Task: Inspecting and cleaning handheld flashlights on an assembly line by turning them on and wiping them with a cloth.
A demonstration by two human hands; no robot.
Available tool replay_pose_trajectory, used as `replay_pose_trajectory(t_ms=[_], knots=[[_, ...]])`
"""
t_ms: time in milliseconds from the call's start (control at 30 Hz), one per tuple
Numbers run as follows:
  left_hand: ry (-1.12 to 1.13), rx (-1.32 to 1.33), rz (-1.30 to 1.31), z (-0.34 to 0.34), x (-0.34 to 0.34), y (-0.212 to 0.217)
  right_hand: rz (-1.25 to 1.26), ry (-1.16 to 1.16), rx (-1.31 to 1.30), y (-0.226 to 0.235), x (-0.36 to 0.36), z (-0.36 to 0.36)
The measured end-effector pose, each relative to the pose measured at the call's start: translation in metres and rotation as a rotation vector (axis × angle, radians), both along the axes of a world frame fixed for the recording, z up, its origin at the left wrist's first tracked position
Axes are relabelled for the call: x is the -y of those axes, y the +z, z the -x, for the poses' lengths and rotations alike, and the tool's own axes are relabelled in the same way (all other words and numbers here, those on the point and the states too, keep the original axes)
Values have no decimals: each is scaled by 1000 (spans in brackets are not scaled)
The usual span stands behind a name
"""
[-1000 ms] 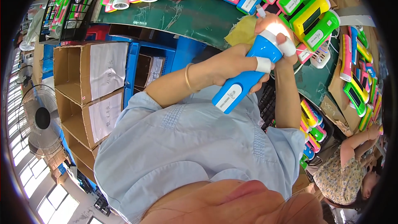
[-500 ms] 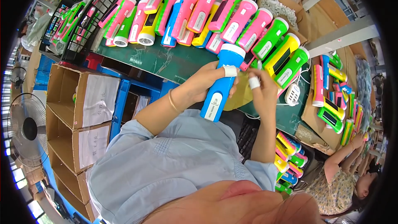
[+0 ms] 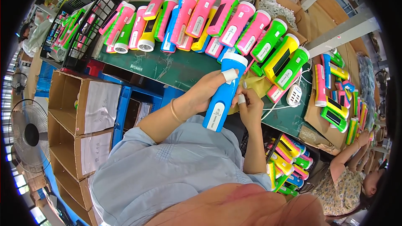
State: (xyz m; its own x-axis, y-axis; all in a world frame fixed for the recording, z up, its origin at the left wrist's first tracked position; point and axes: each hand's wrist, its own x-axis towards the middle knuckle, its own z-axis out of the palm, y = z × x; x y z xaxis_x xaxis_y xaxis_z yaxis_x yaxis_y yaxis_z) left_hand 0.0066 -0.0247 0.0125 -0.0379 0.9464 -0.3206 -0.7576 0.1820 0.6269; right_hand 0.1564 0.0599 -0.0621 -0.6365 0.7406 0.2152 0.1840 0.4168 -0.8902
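My left hand [image 3: 210,88] is wrapped round a blue flashlight [image 3: 225,96] with a white head rim and a white label, held tilted with the rim end up. White tape covers the thumb. Close beside the flashlight's right side is my right hand [image 3: 250,105], its fingers pinched together, with a white wrap on one finger. A small pale tip shows at these fingertips; what it belongs to I cannot make out. Behind the hands lies a yellow cloth [image 3: 258,83]. Rows of pink, green, yellow and blue flashlights [image 3: 201,13] lie across the green table [image 3: 159,69].
A white power strip [image 3: 294,96] with cables lies right of my hands. Left stand a black crate [image 3: 86,25] of flashlights and cardboard shelves [image 3: 63,113]. A grey metal post [image 3: 343,35] crosses at right. More flashlights fill a bin [image 3: 289,163] below; a co-worker [image 3: 341,184] sits at right.
My right hand has come down and left, nearer the flashlight's side, its fingers drawn together. The blue flashlight in my left hand has moved slightly down.
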Motion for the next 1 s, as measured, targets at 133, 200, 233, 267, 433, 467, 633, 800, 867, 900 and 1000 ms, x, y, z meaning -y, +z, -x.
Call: replay_pose_trajectory(t_ms=[133,200,233,267,433,467,633,800,867,900,1000], knots=[[-21,56,-9,-6,7,-4,-145,18,11,3,5,-3],[-23,90,-17,-10,10,-4,14,23,-1,-4,5,-5],[-25,96,-6,-10,10,-5,1,16,-7,-4,6,-4],[-3,56,2,-9,7,-7,-10,9,-12,-3,4,-3],[145,-312,-104,13,-17,-16,162,-133,-30,9,-5,-2],[194,-425,-147,20,-23,-10,227,-163,-53,19,-4,-3],[607,-1659,-71,48,-55,12,467,-77,-269,32,-17,-8],[336,-807,-226,60,-63,0,569,-64,-356,35,-22,-7],[118,-353,-279,58,-52,-1,537,-71,-321,41,-22,-2],[78,-122,-354,56,-45,-13,506,-56,-283,47,-19,5],[145,-67,-273,39,-37,-17,210,15,-205,66,-5,25]])
